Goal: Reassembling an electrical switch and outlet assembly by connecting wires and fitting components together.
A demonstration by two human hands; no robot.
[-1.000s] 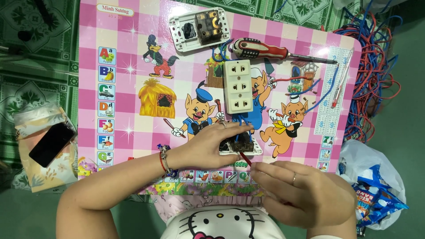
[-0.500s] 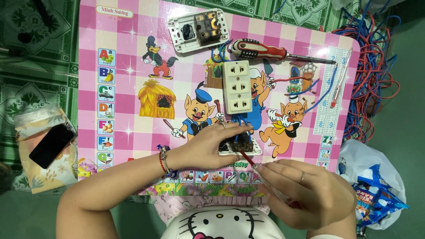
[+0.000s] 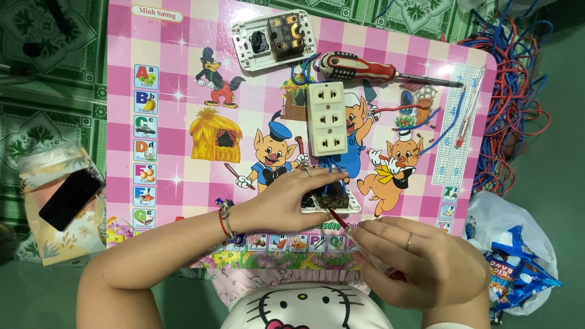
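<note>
Pinning the switch module [image 3: 329, 198], left hand [image 3: 286, 198] meets right hand's [image 3: 420, 262] screwdriver [image 3: 341, 222].

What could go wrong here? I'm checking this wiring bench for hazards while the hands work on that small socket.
The thin tool in the right hand points toward the left hand, which pins the small socket; a slip might jab those fingers. The socket sits near the pink table edge and could slide off. The loose wires tangled beside the table might snag a sleeve or get pulled along.
</note>
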